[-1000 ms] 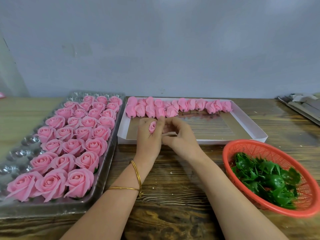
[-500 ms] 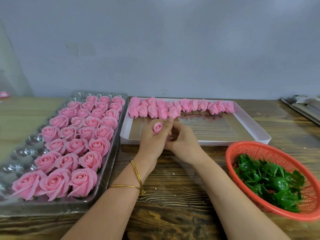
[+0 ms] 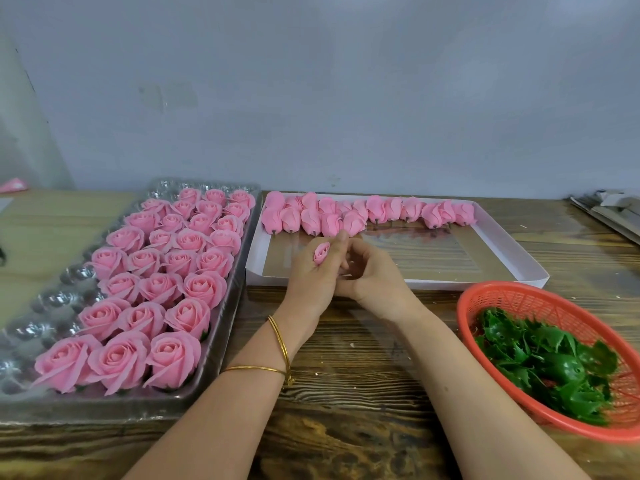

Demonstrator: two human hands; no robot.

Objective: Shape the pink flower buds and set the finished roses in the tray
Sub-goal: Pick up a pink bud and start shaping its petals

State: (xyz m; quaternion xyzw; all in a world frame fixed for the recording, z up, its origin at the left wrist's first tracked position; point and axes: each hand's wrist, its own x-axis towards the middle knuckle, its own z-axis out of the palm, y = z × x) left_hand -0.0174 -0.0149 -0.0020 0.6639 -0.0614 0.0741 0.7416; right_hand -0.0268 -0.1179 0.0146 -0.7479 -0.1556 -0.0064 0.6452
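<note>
My left hand point(image 3: 311, 275) grips a small pink bud point(image 3: 321, 252) upright, its tip showing between thumb and fingers. My right hand point(image 3: 372, 271) is curled against the left hand from the right, its fingertips at the bud's lower part, which is hidden. Both hands hover over the front edge of the white box point(image 3: 512, 251), where a row of closed pink buds point(image 3: 367, 211) lies along the far side. On the left, a clear plastic tray point(image 3: 221, 327) holds several rows of finished open roses point(image 3: 162, 289).
A red mesh basket point(image 3: 519, 296) with green leaf calyxes point(image 3: 543, 362) stands at the right front. Stacked cardboard point(image 3: 609, 213) lies at the far right. Empty cups point(image 3: 52, 299) run along the tray's left side. Bare wooden tabletop point(image 3: 346, 393) lies beneath my forearms.
Both hands have stayed together over the box's front edge while the bud turned slightly in my left fingers. The view shifted a little leftward.
</note>
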